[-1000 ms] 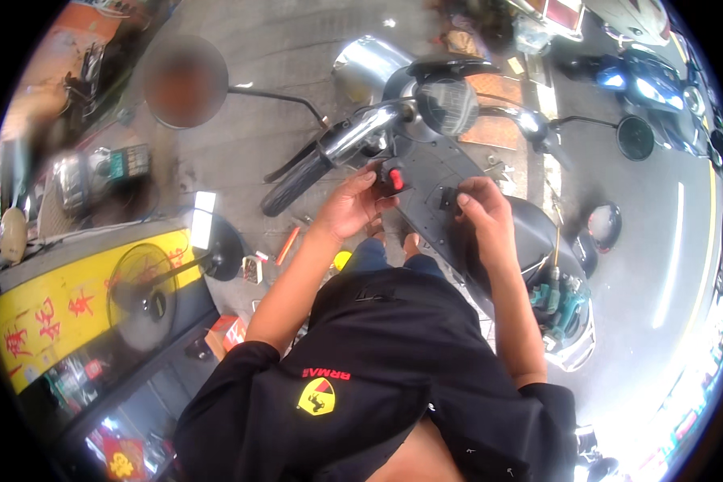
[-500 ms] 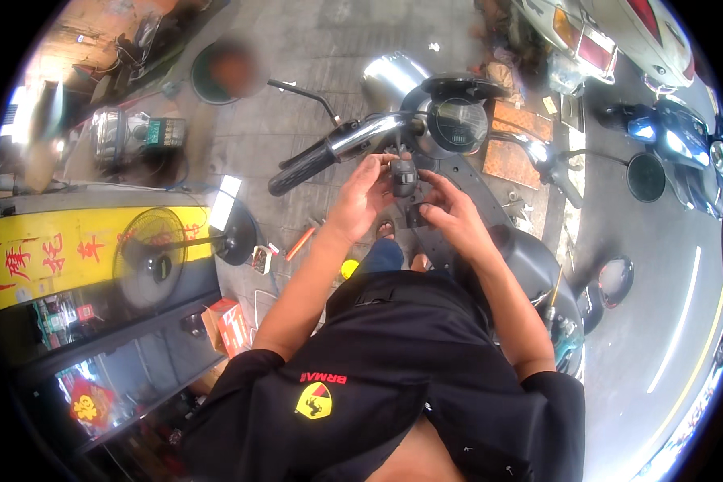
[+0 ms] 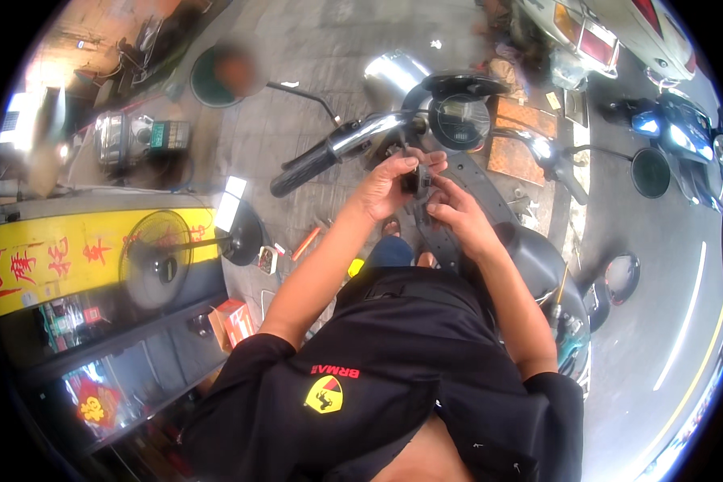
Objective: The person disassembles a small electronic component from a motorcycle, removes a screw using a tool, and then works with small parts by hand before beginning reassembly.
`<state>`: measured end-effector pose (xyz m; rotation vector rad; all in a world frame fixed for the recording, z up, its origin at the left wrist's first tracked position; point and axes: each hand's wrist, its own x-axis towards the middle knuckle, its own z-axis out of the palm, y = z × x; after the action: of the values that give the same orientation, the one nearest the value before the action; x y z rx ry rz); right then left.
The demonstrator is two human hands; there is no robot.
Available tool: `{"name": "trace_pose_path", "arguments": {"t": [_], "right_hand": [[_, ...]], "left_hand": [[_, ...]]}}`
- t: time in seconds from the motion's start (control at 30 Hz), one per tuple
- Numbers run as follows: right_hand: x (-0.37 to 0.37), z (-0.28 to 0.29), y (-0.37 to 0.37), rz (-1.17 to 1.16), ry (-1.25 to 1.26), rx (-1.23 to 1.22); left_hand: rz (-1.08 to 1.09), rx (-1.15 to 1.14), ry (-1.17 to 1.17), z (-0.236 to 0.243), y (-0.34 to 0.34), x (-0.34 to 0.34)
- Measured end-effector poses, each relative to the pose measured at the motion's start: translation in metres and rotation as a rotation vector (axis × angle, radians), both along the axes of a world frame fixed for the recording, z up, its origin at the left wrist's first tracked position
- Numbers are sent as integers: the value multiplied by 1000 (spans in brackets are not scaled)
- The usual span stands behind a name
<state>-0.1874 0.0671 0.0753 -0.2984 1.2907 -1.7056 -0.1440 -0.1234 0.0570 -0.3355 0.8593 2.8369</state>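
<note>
Between my hands is a small black part that looks like a handlebar switch housing. My left hand is closed round its left side, thumb across the top and fingers reaching beyond it. From the other side, the bent fingers of my right hand pinch at its right edge. Below it a dark strip, perhaps its cable, runs down. Just past my hands is the motor scooter's chrome handlebar with a black left grip and a round gauge.
A standing fan and an open cardboard box are at my left. An orange-handled tool lies on the paving. The scooter's dark seat and round mirror are at my right. Another scooter stands on the road.
My left hand has turned over the switch housing, its fingers now stretching across the far side. The housing is rotated and shifted slightly right. My right hand stays against it.
</note>
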Motion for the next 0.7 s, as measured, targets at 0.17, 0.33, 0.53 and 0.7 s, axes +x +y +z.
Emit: {"name": "trace_pose_path", "arguments": {"t": [0.17,0.33,0.53,0.7], "right_hand": [[4,6,6,-41,0,36],[14,21,12,-223,99,122],[25,32,-31,-336,437,212],[28,39,-42,-381,641,440]], "left_hand": [[6,-11,-1,-4,-1,-4],[-11,-306,-212,12,0,-4],[-100,-271,-308,0,-9,-10],[-268,-110,-280,-1,-26,-11]]}}
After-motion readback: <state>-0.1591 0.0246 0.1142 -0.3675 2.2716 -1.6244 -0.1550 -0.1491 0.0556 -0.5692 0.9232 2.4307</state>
